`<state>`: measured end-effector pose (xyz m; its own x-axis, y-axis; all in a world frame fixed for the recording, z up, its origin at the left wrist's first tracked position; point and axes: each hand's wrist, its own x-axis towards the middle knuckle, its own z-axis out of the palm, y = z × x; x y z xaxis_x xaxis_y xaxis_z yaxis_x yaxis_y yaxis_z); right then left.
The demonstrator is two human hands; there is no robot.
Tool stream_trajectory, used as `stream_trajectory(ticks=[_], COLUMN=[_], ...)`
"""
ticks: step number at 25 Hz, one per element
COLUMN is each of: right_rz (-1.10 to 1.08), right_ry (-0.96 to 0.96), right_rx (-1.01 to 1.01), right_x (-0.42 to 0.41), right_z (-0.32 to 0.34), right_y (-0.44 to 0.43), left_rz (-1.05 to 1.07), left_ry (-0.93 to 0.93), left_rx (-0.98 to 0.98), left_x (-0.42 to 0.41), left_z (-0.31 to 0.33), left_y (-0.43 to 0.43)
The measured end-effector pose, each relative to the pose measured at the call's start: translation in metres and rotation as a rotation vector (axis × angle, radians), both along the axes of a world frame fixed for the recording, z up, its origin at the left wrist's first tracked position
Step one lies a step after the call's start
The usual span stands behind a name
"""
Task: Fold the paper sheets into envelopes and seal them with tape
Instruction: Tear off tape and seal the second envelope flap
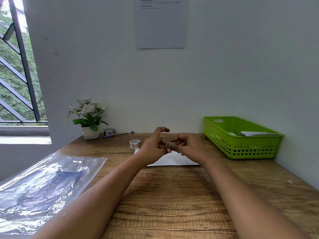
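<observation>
Both hands meet above a white folded paper [172, 160] on the wooden table [172, 195]; the left hand [153, 147] and right hand [188, 145] pinch what seems a small tape piece [169, 145].

The table [172, 195] is brown wood with dark wavy lines. It looks dull, not shiny. On the near left lies a clear plastic bag [43, 187], very shiny and full of crinkles. The basket [241, 149] on the far right is bright green plastic, smooth, with little holes. The folded paper [172, 160] in the middle is white and smooth. The tape roll [135, 144] and the bit of tape [169, 145] look papery and printed.
</observation>
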<state>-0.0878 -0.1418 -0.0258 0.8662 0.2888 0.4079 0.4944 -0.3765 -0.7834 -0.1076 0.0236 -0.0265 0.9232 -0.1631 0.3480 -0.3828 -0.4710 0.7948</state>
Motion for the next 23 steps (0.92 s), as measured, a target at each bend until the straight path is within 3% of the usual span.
stream_trajectory(ticks=[5, 9, 12, 15, 19, 23], right_rz=[-0.036, -0.363, -0.504, -0.58, -0.657, -0.713], right_ry=[0.073, 0.102, 0.204, 0.219, 0.249, 0.348], right_rx=[0.073, 0.327, 0.33, 0.244, 0.1, 0.039], right_x=[-0.002, 0.018, 0.033, 0.046, 0.05, 0.053], right_z=[0.007, 0.0, -0.017, -0.028, -0.027, -0.021], right_y=[-0.007, -0.037, -0.05, -0.047, -0.045, -0.041], left_rz=[0.017, 0.124, 0.099, 0.033, 0.016, 0.031], left_ry=[0.021, 0.081, 0.09, -0.014, -0.089, -0.098], left_rx=[-0.099, -0.07, 0.198, 0.521, 0.715, 0.762], left_x=[0.001, 0.019, 0.032, 0.042, 0.049, 0.05], left_z=[0.007, 0.018, 0.012, 0.001, -0.019, -0.026], left_y=[0.0, 0.004, -0.014, -0.043, -0.056, -0.056])
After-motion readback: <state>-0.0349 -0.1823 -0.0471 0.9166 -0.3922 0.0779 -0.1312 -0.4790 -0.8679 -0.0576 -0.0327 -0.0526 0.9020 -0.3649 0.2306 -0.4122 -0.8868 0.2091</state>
